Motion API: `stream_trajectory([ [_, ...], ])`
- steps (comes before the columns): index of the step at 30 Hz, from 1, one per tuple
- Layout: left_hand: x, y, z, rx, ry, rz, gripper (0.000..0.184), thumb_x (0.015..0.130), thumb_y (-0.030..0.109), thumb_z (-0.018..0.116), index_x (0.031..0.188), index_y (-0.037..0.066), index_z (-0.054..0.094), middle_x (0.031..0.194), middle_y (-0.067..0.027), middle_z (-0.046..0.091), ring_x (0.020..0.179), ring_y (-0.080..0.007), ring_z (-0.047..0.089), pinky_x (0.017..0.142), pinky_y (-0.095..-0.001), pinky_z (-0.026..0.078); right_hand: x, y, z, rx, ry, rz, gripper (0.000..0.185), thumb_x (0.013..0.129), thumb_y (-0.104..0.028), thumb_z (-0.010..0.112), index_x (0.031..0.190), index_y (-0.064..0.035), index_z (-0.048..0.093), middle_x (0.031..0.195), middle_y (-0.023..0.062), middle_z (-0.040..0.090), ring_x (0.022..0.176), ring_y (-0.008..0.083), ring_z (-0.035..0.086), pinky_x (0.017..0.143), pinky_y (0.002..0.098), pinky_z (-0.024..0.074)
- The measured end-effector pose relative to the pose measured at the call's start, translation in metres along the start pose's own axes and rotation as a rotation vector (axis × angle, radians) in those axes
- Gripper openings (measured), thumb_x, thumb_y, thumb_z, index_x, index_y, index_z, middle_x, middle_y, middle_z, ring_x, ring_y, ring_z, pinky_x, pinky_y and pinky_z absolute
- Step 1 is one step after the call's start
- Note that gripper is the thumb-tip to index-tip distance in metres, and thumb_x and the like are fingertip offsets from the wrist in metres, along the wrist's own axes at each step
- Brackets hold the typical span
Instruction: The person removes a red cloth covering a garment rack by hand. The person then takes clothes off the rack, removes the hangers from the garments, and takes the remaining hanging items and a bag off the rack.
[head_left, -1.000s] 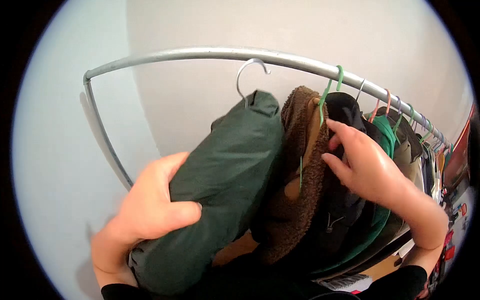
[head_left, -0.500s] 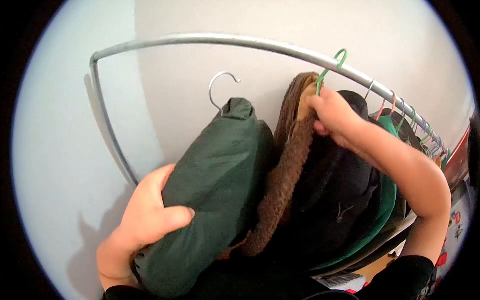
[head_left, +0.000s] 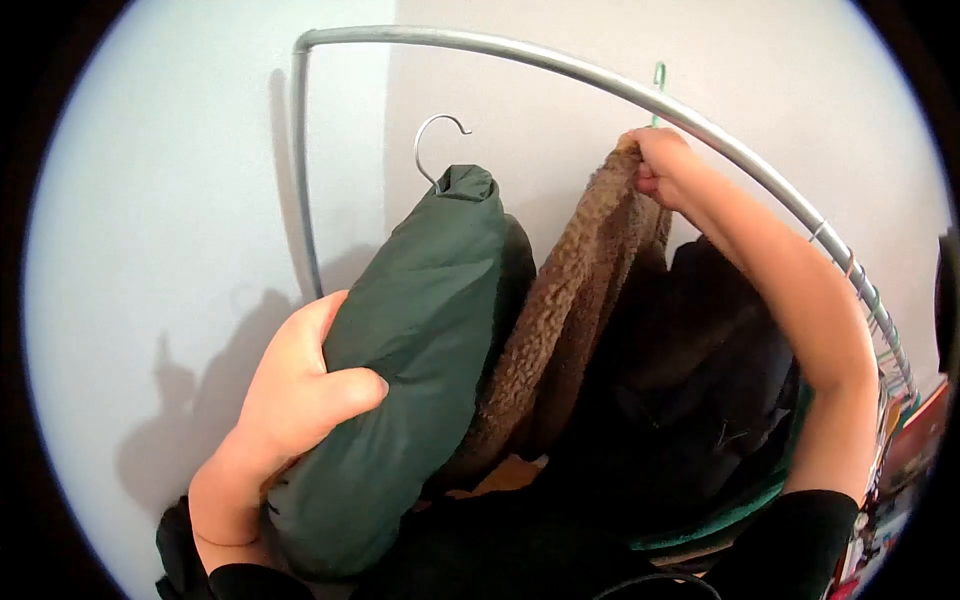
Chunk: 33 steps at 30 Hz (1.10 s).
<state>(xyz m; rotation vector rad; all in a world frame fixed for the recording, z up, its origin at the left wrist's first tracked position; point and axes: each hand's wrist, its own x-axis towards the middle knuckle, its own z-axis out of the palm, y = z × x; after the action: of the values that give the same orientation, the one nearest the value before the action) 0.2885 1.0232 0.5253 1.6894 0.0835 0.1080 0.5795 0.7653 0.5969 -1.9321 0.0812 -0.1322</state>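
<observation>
The metal rail (head_left: 560, 62) curved across the upper area, in front of the wall (head_left: 200, 200). The green jacket (head_left: 420, 280) was below the rail, tilted, at the left. The brown coat (head_left: 560, 310) was just beside it, slanting up toward the rail, with the black jacket (head_left: 680, 370) to its right.

The left hand (head_left: 310, 370) grasped the side of the green jacket, thumb in front. The right hand (head_left: 660, 165) clenched the top of the brown coat, just below the green hook (head_left: 658, 72). That hook stood at the rail; whether it bore weight could not be determined. The silver hook (head_left: 417, 150) was apart from the rail.

Caution: the green jacket could have slipped, its smooth cloth being held by one hand alone. A sideways pull could have snagged the silver hook's tip in the fleece.
</observation>
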Motion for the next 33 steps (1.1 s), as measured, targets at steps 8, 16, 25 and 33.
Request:
stream_trajectory([
  [8, -0.016, -0.002, 0.003, -0.038, 0.213, 0.014, 0.063, 0.067, 0.008, 0.062, 0.128, -0.009, 0.062, 0.113, -0.0089, 0.069, 0.103, -0.0169, 0.064, 0.095, -0.0298, 0.050, -0.065, 0.029, 0.016, 0.123, -0.292, -0.185, 0.024, 0.100, -0.017, 0.053, 0.109, 0.0037, 0.060, 0.076, 0.0080, 0.055, 0.059, 0.0180, 0.050, 0.052, 0.0317, 0.0427],
  [16, 0.035, 0.064, 0.095, 0.002, 0.502, 0.027, 0.058, 0.066, 0.005, 0.061, 0.123, -0.008, 0.063, 0.103, -0.0085, 0.069, 0.090, -0.0162, 0.064, 0.087, -0.0281, 0.051, -0.061, 0.025, -0.015, 0.073, -1.114, -0.064, 0.024, 0.108, -0.017, 0.051, 0.113, 0.0051, 0.045, 0.100, 0.0209, 0.065, 0.065, 0.0232, 0.070, 0.055, 0.0313, 0.0588],
  [25, 0.005, 0.111, 0.261, -0.064, 1.108, 0.344, 0.060, 0.084, 0.013, 0.058, 0.141, -0.005, 0.052, 0.127, -0.0182, 0.066, 0.113, -0.0264, 0.065, 0.101, -0.0362, 0.050, -0.083, -0.002, -0.059, 0.303, -1.923, -0.233, 0.029, 0.105, -0.019, 0.047, 0.125, 0.0024, 0.051, 0.121, 0.0183, 0.057, 0.113, 0.0278, 0.057, 0.096, 0.0393, 0.0460],
  [33, -0.236, 0.154, 0.384, 0.481, 1.658, -0.420, 0.055, 0.101, 0.016, 0.060, 0.152, 0.004, 0.045, 0.123, -0.0108, 0.066, 0.108, -0.0227, 0.064, 0.097, -0.0339, 0.049, -0.032, 0.007, -0.141, 0.345, -1.995, -2.082, 0.035, 0.099, -0.025, 0.054, 0.125, -0.0043, 0.067, 0.122, 0.0179, 0.068, 0.112, 0.0319, 0.064, 0.097, 0.0419, 0.0500],
])
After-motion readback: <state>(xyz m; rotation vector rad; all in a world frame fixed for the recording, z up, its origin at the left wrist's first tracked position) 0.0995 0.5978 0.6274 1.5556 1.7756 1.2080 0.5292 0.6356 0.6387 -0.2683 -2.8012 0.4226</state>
